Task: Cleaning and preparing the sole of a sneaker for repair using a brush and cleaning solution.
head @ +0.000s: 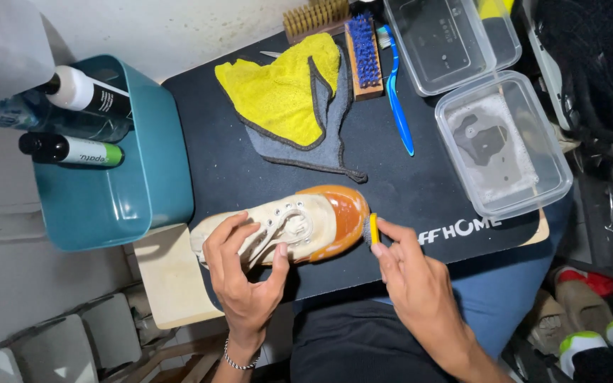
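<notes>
A cream lace-up shoe (306, 225) with an orange-brown toe cap lies on its side on a black mat (420, 181). My left hand (243, 273) grips the shoe around its laced middle and heel. My right hand (409, 273) pinches a small yellow-and-grey sponge (373, 228) and presses it against the orange toe.
A yellow and grey cloth (296, 99) lies on the mat behind the shoe, with two brushes (363, 50) and a blue toothbrush (397, 106). A clear tub of soapy water (501, 145) and its lid (448, 39) sit right. A teal bin (108, 170) with bottles stands left.
</notes>
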